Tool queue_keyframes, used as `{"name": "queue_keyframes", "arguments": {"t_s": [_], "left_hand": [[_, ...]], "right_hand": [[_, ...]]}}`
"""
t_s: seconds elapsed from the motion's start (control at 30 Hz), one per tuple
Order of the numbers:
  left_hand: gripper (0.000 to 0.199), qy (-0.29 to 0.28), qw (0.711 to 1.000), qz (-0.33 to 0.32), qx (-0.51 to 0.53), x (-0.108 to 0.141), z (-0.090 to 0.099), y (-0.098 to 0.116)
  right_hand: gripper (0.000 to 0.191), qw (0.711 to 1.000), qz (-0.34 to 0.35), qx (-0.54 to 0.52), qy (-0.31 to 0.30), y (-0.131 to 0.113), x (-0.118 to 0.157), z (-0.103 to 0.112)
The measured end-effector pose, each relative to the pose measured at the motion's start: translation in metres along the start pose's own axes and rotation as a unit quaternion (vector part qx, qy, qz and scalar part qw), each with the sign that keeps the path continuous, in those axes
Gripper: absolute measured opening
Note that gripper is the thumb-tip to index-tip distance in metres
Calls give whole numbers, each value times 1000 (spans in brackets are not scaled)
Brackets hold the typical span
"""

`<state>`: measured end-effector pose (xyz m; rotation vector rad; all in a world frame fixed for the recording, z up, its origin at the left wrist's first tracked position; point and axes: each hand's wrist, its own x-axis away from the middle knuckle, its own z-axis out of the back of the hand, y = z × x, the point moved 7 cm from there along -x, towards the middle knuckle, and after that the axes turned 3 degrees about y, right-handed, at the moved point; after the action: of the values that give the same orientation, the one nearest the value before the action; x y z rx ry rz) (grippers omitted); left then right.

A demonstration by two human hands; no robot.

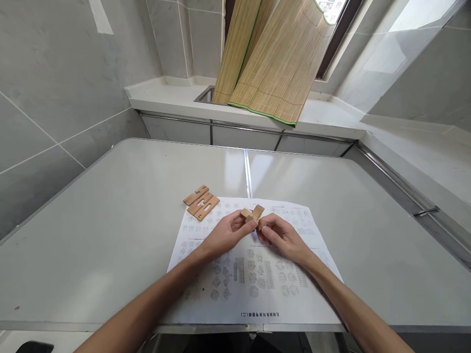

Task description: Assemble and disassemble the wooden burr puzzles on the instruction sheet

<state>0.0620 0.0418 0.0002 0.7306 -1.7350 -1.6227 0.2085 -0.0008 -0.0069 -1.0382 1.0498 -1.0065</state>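
Observation:
Small interlocked wooden pieces [252,213] are held above a printed sheet. My left hand [235,228] has its thumb and fingers closed round them from the left. Close against their right side is my right hand [277,234], its fingers bent and pressed together; what its fingertips hold, if anything, is too small to tell. Flat slotted wooden pieces [203,202] lie side by side at the sheet's upper left corner, with dark marks on them. The paper sheet [272,306] carries rows of small drawings and text that appears upside down.
The white table [91,220] has a metal seam running away from me. Behind it are a white counter [169,100] with a sink edge and a hanging bamboo mat [279,59]. Grey tiled walls stand left and right.

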Motion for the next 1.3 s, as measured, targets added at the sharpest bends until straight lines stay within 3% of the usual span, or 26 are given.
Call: {"name": "queue_keyframes", "arguments": {"t_s": [0.13, 0.33, 0.63, 1.03, 1.2, 1.3], "left_hand": [[47, 20, 998, -14, 49, -2, 6, 2], [60, 41, 997, -64, 25, -3, 10, 0], [62, 9, 996, -92, -7, 0, 7, 7], [64, 15, 994, -101, -43, 0, 9, 10], [69, 23, 994, -96, -50, 0, 8, 9], [68, 14, 994, -92, -52, 1, 7, 7]], "right_hand": [[30, 999, -2, -41, -21, 0, -2, -4], [39, 994, -30, -100, 20, 1, -4, 1], [36, 988, -80, -66, -110, -1, -4, -5], [31, 990, -118, -28, -71, 1, -6, 0], [24, 988, -129, -19, -85, 2, -5, 0], [30, 989, -108, -7, -103, 1, -4, -2]]}}
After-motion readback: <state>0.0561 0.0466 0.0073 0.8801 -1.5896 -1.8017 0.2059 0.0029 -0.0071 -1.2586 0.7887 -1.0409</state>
